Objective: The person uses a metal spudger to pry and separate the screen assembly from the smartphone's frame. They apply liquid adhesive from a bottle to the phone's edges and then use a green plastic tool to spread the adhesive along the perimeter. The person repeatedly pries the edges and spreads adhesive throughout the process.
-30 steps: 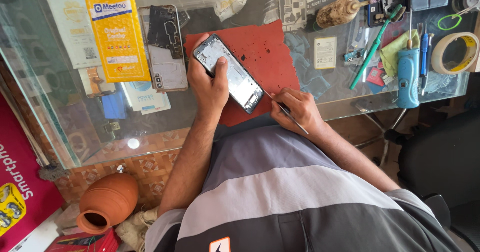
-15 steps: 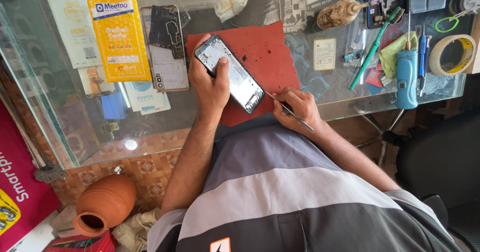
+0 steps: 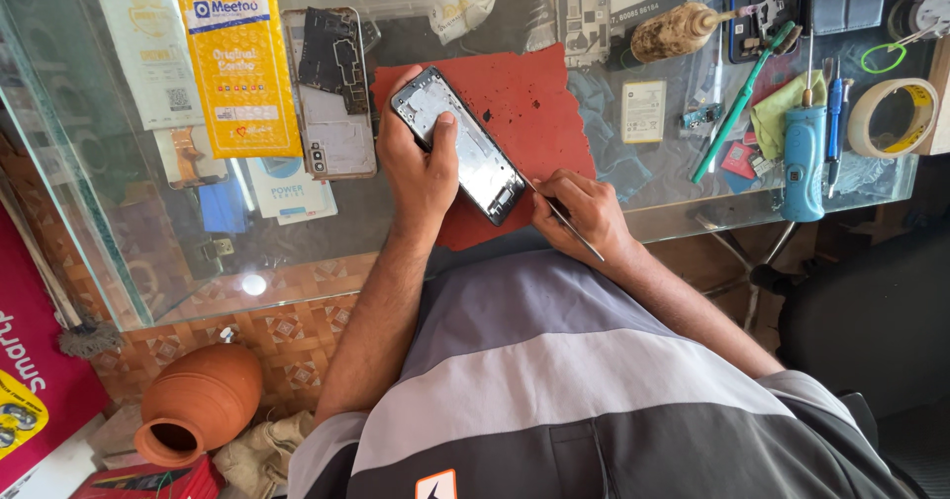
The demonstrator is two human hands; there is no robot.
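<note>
The left hand (image 3: 421, 168) has its fingers clamped on a slim opened silver phone (image 3: 458, 146), long axis slanting toward the right hand (image 3: 584, 214); those fingers pinch a thin metal pick (image 3: 566, 222) at its near corner.

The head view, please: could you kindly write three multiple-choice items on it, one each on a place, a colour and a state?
1. Where is the phone?
A. On the floor
B. Over the red mat
C. On top of the tape roll

2. What colour is the toothbrush?
A. Green
B. Black
C. White

3. How is the right hand?
A. Empty and open
B. Flat on the glass
C. Pinching a thin tool

Answers:
1 B: the left hand has its grip on the phone above the mat.
2 A: its handle is plainly green.
3 C: the fingers close on the tool, whose tip meets the phone's lower end.
</note>
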